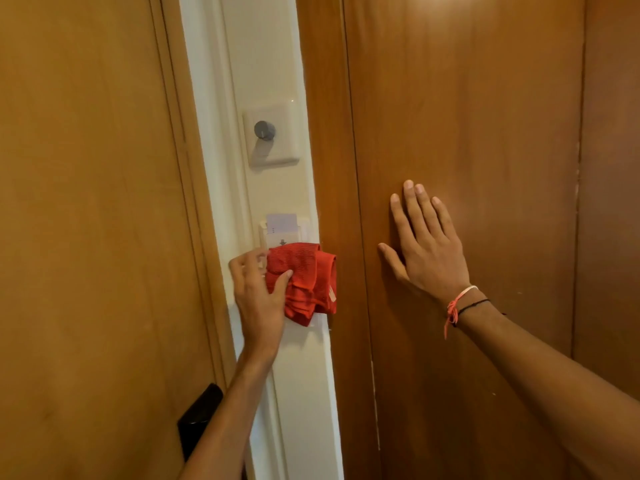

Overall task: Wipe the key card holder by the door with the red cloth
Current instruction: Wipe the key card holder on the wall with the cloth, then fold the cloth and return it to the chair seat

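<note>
White plastic key card holder [273, 233] on the cream wall strip holds one pale card [282, 223] (upright in its slot). My left hand [258, 299] clamps one bunched red cloth [304, 282] against its lower part; my right hand [424, 244] lies flat, fingers spread, on the brown wooden panel [467, 133].

I see a narrow cream wall strip [263, 64] between warm wooden panels [467, 116], bearing a grey dimmer knob [264, 130].

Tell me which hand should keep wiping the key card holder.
The left hand. It grips the red cloth, pressed against the key card holder. The right hand lies flat and empty on the wooden panel.
</note>
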